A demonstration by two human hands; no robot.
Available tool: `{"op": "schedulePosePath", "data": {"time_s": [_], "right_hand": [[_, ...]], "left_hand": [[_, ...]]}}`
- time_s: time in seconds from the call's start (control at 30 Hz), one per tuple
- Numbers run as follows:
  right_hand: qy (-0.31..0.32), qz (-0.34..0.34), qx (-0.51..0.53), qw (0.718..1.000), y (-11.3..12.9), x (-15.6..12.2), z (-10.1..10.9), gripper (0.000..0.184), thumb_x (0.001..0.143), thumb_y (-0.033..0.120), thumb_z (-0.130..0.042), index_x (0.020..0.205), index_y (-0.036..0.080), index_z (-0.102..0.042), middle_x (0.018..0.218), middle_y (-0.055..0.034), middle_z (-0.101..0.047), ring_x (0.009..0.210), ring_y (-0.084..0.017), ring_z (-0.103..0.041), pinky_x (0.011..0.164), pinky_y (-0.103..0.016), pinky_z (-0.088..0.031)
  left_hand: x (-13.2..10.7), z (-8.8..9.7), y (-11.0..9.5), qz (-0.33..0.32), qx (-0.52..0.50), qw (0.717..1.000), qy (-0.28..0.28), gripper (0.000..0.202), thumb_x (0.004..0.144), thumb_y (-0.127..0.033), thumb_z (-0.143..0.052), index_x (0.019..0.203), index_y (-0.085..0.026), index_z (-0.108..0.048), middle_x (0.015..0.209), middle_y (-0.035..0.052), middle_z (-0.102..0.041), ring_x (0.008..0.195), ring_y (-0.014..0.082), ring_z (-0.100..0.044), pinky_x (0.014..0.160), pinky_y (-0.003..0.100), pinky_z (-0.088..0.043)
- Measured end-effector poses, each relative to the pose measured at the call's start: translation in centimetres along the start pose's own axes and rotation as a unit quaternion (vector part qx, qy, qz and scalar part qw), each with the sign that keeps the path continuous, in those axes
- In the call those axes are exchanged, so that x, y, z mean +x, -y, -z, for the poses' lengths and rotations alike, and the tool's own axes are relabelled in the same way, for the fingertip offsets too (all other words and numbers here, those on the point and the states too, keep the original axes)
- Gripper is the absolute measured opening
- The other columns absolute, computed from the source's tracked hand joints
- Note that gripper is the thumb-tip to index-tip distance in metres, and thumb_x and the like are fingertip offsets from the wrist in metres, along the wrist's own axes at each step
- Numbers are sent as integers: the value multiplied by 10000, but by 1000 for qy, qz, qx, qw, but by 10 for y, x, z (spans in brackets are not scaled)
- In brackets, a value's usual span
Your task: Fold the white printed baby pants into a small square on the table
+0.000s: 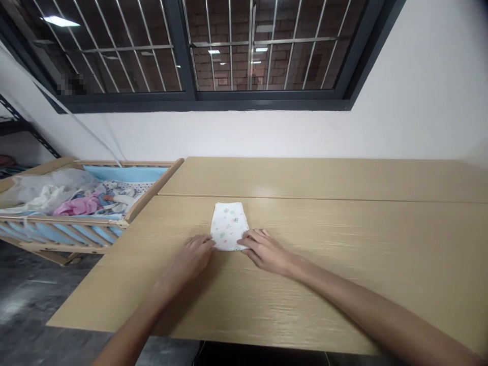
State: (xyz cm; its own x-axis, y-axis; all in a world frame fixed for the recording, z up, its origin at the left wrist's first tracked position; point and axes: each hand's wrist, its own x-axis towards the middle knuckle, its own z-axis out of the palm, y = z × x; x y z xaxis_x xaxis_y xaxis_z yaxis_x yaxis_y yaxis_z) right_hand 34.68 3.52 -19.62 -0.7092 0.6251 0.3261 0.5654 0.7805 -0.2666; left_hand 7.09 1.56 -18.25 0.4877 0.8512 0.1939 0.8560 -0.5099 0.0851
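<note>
The folded white printed cloth [229, 226] lies lengthwise away from the person, between the flat, open left hand [192, 260] and right hand [265, 250]; each touches its edge, neither gripping.

**Two Bare Arms Are Showing**

The left arm [141, 320] and the right arm [366, 305] are showing bare skin right up to the edge of the view. The left hand [190, 262] and the right hand [267, 251] are looking bare too, and slim. The fingers [259, 235] are looking long and thin.
</note>
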Motion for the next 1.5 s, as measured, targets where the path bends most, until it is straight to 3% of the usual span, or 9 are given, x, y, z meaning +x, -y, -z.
{"op": "schedulePosePath", "data": {"time_s": [0.27,0.43,0.6,0.73,0.9,1.0,1.1,1.37,1.5], "right_hand": [[-8,-112,126,986,21,-1,31,259,1024,201,-422,1067,170,-676,1030,-90,-709,992,-219,-641,917,-409,-458],[-78,-183,196,960,-12,33,33,250,979,210,-455,1117,167,-660,1070,-100,-726,918,-206,-666,821,-329,-491],[-119,-253,157,947,-57,67,15,206,969,217,-463,1039,163,-649,976,-90,-729,855,-205,-654,773,-311,-484],[-114,-280,128,944,-64,73,7,227,978,209,-454,1072,130,-645,1058,-150,-704,989,-243,-643,871,-355,-491],[-107,-139,-4,985,-39,62,5,410,1019,246,-374,1365,114,-549,1434,-213,-539,1354,-306,-465,1145,-492,-324],[-9,-47,-34,998,-33,55,-1,533,985,208,-388,1504,96,-429,1565,-187,-430,1478,-290,-340,1219,-488,-229],[31,-46,-35,998,-38,48,-7,565,1021,273,-343,1558,96,-358,1616,-170,-357,1526,-280,-264,1250,-493,-172],[48,-121,4,992,-59,19,-7,700,1053,580,-161,1634,191,-153,1683,-92,-193,1565,-257,-143,1269,-498,-118],[36,-114,5,993,-62,15,-3,765,1026,648,-213,1633,185,-164,1699,-112,-120,1573,-306,-35,1257,-544,-113]], "left_hand": [[4,42,-27,21,-66,994,81,344,1047,-255,-337,999,-192,-671,1005,69,-728,937,225,-676,854,375,-519],[53,58,-19,25,35,996,81,309,1029,-234,-365,1002,-157,-663,1026,116,-689,973,243,-643,865,355,-483],[106,38,-2,93,58,993,52,311,1019,-274,-404,1014,-133,-682,1032,159,-695,936,251,-662,827,346,-482],[113,20,-7,121,73,990,30,338,1019,-250,-383,1099,-101,-675,1116,201,-695,1086,289,-644,930,384,-471],[100,-12,-33,98,21,992,-77,704,1053,-472,-238,1524,51,-260,1609,295,-294,1526,352,-237,1210,467,-265],[96,-38,-40,58,-39,997,-40,791,1041,-545,-178,1547,63,-194,1641,287,-222,1549,338,-184,1243,463,-225],[93,-54,-37,38,-35,998,-22,826,1028,-586,-190,1550,53,-199,1647,284,-203,1558,329,-152,1263,469,-178],[93,-62,-29,44,-10,999,-13,882,1009,-642,-150,1561,46,-175,1656,276,-173,1564,324,-129,1271,506,-143],[92,-53,-24,19,-30,999,-21,901,988,-687,-243,1559,10,-209,1653,283,-185,1560,345,-138,1246,533,-186]]}}
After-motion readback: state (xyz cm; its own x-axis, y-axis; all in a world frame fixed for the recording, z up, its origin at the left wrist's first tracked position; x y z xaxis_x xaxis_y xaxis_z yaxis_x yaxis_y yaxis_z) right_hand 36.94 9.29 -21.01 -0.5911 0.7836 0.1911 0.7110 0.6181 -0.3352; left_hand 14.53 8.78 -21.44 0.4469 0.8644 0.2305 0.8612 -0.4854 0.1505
